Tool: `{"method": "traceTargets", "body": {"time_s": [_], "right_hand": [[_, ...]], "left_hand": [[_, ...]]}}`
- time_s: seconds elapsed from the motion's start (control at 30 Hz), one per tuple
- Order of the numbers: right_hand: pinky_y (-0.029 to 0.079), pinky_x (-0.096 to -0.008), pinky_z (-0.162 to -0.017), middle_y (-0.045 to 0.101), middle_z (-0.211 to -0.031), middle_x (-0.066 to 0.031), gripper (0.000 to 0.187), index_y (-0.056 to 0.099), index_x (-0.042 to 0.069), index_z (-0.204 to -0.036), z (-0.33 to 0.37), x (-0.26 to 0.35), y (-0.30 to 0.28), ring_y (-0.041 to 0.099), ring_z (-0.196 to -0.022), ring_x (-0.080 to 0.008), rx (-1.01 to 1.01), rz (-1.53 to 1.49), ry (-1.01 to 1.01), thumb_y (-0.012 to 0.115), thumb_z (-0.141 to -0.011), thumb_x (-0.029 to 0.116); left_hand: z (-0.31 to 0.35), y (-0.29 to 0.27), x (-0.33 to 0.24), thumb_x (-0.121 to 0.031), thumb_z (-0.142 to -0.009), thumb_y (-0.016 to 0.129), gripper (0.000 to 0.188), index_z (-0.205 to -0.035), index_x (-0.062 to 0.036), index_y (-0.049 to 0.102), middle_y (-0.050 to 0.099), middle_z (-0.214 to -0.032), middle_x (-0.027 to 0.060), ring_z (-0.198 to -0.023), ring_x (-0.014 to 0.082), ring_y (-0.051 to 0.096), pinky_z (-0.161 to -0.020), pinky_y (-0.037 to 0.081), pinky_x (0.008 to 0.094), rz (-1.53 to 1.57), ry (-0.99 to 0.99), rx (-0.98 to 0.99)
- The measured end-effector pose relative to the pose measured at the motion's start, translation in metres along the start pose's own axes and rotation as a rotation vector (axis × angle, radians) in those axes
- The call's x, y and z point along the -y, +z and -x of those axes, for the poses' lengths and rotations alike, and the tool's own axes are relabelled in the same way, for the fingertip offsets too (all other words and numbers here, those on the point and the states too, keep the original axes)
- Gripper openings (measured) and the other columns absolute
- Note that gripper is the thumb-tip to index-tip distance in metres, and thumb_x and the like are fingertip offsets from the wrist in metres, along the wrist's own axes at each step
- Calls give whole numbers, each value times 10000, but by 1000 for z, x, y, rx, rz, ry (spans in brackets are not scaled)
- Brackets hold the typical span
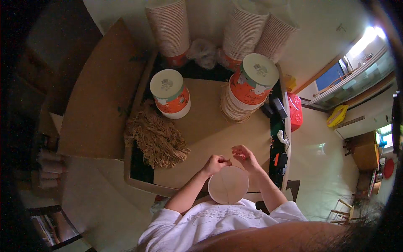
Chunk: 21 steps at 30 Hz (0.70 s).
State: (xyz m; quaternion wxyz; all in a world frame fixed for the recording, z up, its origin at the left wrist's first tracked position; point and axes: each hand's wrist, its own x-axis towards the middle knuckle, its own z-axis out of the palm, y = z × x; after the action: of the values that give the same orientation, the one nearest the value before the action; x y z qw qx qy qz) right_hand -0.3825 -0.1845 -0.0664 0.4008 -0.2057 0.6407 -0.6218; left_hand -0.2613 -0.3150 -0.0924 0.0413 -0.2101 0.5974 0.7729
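Against my body, at the table's near edge, stands a round white disc-faced piece (222, 191), a paper tub's end or a lid. A thin line runs down its middle. At its far rim my left hand (216, 164) is closed, its fingertips pinching a short brown strand, perhaps twine. Just right of it, my right hand (244, 157) is raised with fingers apart and nothing visible in them. To the left lies a heap of brown twine (161, 136). Behind it an orange and white paper tub (173, 101) rests upside down.
Another upside-down orange tub (248, 89) sits on coiled twine (236, 110) at the back right. Tall stacks of tubs (168, 27) line the wall. Black devices (278, 110) and an orange-black tool (280, 159) lie along the right edge. A cardboard sheet (98, 101) leans left.
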Motion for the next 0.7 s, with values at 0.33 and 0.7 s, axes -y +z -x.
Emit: {"method": "traceTargets", "body": {"time_s": [0.33, 0.7], "right_hand": [[463, -321, -639, 581, -814, -99, 139, 592, 51, -894, -8, 31, -10, 568, -750, -236, 403, 735, -280, 602, -756, 74], [445, -327, -604, 551, -723, -152, 139, 520, 6, -767, -2, 17, 0, 550, -670, -278, 262, 795, -94, 495, -837, 123]], "left_hand": [[-1, -3, 3, -142, -768, 656, 133, -803, -14, 659, 632, -712, 21, -643, 65, 534, -585, 425, 225, -140, 21, -7], [2, -1, 9, -103, -787, 619, 119, -833, 1, 654, 636, -746, 28, -672, 75, 553, -628, 452, 226, 27, 7, -16]]}}
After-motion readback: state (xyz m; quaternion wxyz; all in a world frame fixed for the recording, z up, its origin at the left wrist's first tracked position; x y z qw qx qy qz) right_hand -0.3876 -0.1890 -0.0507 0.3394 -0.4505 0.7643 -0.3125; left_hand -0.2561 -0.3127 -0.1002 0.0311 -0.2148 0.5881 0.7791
